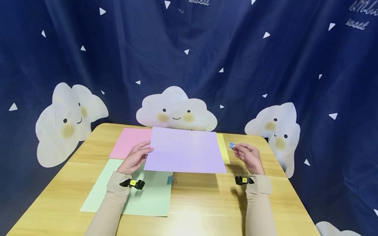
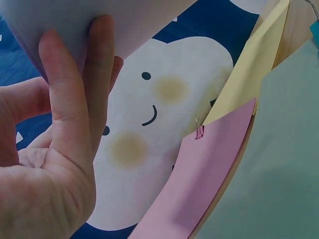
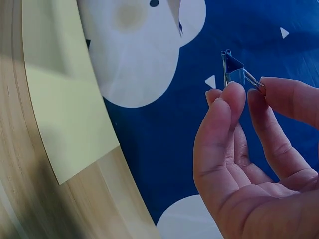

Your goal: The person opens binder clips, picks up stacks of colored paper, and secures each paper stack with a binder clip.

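A lavender sheet of paper (image 1: 184,150) is raised over the table, tilted up toward the head camera. My left hand (image 1: 136,159) pinches it at its left edge, thumb on the near face; the left wrist view shows fingers (image 2: 62,64) extended along its other face. On the right, my right hand (image 1: 250,158) holds a small blue binder clip (image 1: 232,145) apart from the sheet's right edge. In the right wrist view the thumb and fingers grip the binder clip (image 3: 235,69) by its metal handles.
Pink paper (image 1: 127,142) lies at the back left, with a pink binder clip (image 2: 199,132) on its edge. Mint green paper (image 1: 147,200) lies in front, a teal binder clip (image 1: 170,180) on its right edge. Yellow paper (image 1: 223,149) lies partly behind the lavender sheet. A dark blue curtain (image 1: 189,65) hangs behind.
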`<action>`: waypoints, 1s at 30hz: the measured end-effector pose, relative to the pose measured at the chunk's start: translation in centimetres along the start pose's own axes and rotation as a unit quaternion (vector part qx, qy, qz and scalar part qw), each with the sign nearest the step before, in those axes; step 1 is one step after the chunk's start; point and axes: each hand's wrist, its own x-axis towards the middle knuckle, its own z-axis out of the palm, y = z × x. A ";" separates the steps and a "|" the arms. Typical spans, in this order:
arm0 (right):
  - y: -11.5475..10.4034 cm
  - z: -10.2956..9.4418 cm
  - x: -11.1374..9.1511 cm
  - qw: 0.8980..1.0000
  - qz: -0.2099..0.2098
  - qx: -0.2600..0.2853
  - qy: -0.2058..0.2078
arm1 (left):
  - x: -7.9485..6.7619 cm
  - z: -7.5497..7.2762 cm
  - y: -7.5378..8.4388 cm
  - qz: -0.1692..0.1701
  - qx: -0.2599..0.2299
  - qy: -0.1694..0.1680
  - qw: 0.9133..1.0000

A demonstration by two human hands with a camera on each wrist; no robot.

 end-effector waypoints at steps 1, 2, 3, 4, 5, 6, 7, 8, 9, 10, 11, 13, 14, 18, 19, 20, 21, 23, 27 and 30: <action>0.0 0.1 0.0 1.000 0.000 0.002 -0.002 | -0.1 0.1 0.2 0.001 -0.001 -0.002 1.000; -0.1 0.1 0.0 1.000 0.000 0.004 -0.001 | -0.2 0.2 0.4 0.001 -0.001 -0.004 1.000; -0.1 0.1 0.0 1.000 0.000 0.005 -0.001 | -0.3 0.3 0.6 0.003 -0.003 -0.006 1.000; -0.1 0.2 0.0 1.000 -0.001 0.006 -0.002 | -0.3 0.4 0.8 0.005 -0.006 -0.007 1.000; -0.1 0.2 0.0 1.000 -0.002 0.006 -0.003 | -0.4 0.5 0.9 0.008 -0.007 -0.008 1.000; -0.1 0.2 0.0 1.000 -0.003 0.006 -0.004 | -0.5 0.5 1.0 0.010 -0.006 -0.007 1.000; -0.1 0.2 0.0 1.000 -0.003 0.007 -0.005 | -0.5 0.5 1.1 0.011 -0.006 -0.006 1.000; 0.0 0.3 0.0 1.000 -0.003 0.007 -0.005 | -0.5 0.4 1.1 0.012 -0.005 -0.005 1.000; 0.0 0.3 0.0 1.000 -0.002 0.006 -0.006 | -0.5 0.3 1.1 0.012 -0.005 -0.003 1.000; 0.0 0.3 0.0 1.000 0.000 0.005 -0.008 | -0.5 0.2 1.1 0.011 -0.003 -0.001 1.000; 0.1 0.3 -0.1 1.000 0.002 0.005 -0.009 | -0.4 0.1 1.0 0.010 -0.001 0.001 1.000; 0.1 0.4 -0.1 1.000 0.006 0.004 -0.010 | -0.3 -0.2 0.8 0.008 -0.001 0.004 1.000; 0.2 0.4 -0.1 1.000 0.007 0.003 -0.010 | -0.3 -0.3 0.7 0.008 -0.001 0.005 1.000; 0.2 0.5 -0.1 1.000 0.009 0.006 -0.009 | 0.0 -0.8 0.4 0.010 -0.006 0.008 1.000; 0.2 0.5 -0.1 1.000 0.010 0.006 -0.010 | 0.0 -0.8 0.4 0.011 -0.007 0.008 1.000; 0.2 0.5 -0.1 1.000 0.011 0.006 -0.010 | 0.0 -0.9 0.3 0.012 -0.009 0.009 1.000; 0.3 0.6 -0.1 1.000 0.013 0.005 -0.011 | 0.0 -0.9 0.4 0.013 -0.009 0.010 1.000; 0.3 0.7 0.0 1.000 0.016 0.003 -0.011 | -0.1 -0.8 0.4 0.013 -0.008 0.011 1.000; 0.5 0.8 0.1 1.000 0.020 0.002 -0.012 | -0.2 -0.8 0.5 0.013 -0.003 0.018 1.000; 0.6 0.9 0.2 1.000 0.023 0.004 -0.013 | -0.2 -0.7 0.5 0.012 -0.001 0.018 1.000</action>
